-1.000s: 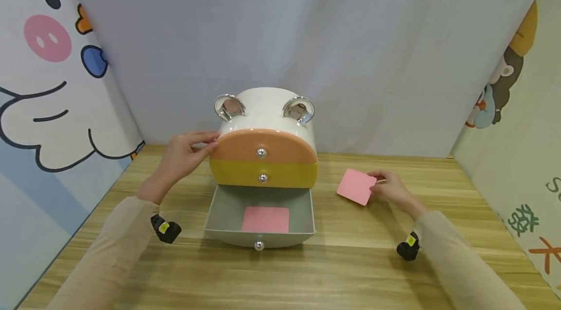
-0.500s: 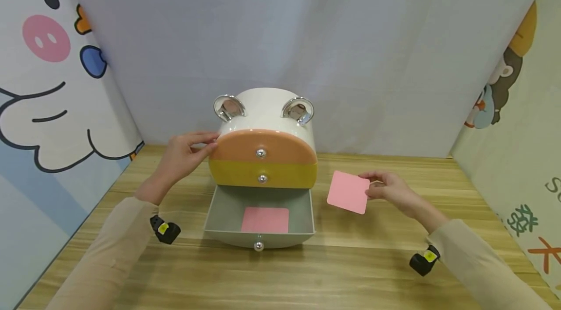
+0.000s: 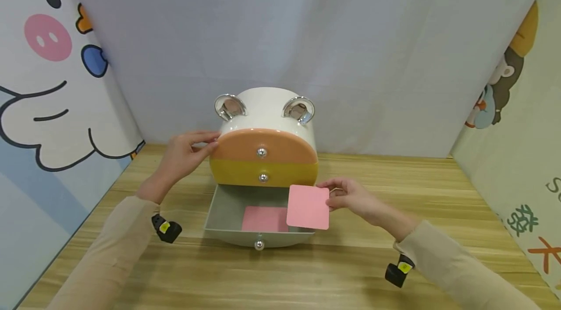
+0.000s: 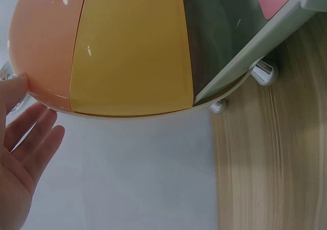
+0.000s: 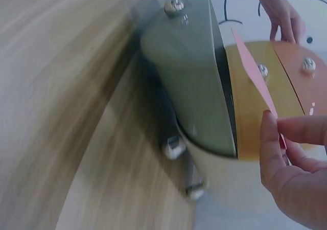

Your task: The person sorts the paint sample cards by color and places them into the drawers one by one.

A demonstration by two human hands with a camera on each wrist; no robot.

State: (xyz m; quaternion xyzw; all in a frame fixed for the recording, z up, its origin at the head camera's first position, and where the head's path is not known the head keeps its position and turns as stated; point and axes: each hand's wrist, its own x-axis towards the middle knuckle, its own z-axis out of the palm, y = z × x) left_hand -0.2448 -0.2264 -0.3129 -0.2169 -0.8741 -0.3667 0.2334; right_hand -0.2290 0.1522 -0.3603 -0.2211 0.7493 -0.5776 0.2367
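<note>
A white rounded cabinet [image 3: 266,105] with silver ears has an orange drawer [image 3: 263,147], a yellow drawer [image 3: 263,173] and a grey bottom drawer [image 3: 223,208] pulled out. A pink card [image 3: 263,218] lies flat in the grey drawer. My right hand [image 3: 350,198] pinches a second pink card [image 3: 308,207] by its right edge, holding it over the drawer's right side; in the right wrist view this card [image 5: 253,76] shows edge-on by the grey drawer [image 5: 189,71]. My left hand [image 3: 184,154] rests with straight fingers against the cabinet's upper left side, the fingers [image 4: 30,138] lying beside the orange drawer [image 4: 43,46].
The cabinet stands on a wooden table [image 3: 342,271]. A grey curtain hangs behind it, and cartoon panels [image 3: 48,86] close in the left and right sides. Small silver feet [image 4: 263,74] hold the cabinet off the table.
My right hand has lifted the pink card off the table at the right and carried it left, over the open grey drawer. The left hand has stayed put.
</note>
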